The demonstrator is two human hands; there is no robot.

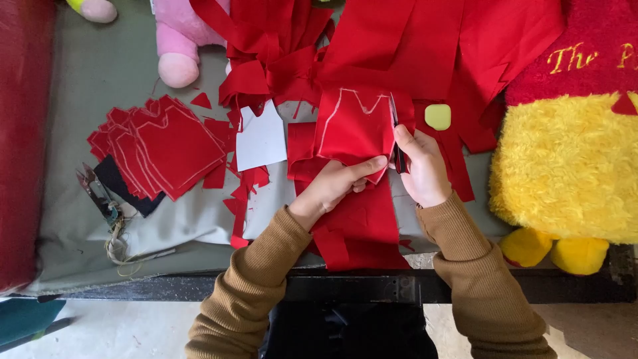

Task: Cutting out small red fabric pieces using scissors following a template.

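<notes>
Seen from above, two hands in brown ribbed sleeves work at a table covered with grey-green cloth (100,80). The left hand (335,186) pinches the lower edge of a red fabric piece marked with a white chalk outline (355,123), thumb on top and fingers curled beneath. The right hand (422,166) is closed around dark scissors (399,143), whose blades stand upright along the right edge of that same piece. The piece sits at the middle of the table, lifted slightly over a long strip of red fabric (362,226) that hangs toward the table's near edge.

Just right of the scissors lies a small pale yellow-green chalk block (437,116). Behind the hands, a heap of loose red fabric offcuts (399,40) spreads across the far side. To the left of the marked piece lies a white paper pattern (260,139), and farther left a fanned stack of cut red fabric pieces (163,149) rests partly on a black scrap. Small thread snips (100,193) lie near the stack. A pink plush toy (179,40) sits at the far left, and a large yellow and red plush toy (568,153) fills the right side.
</notes>
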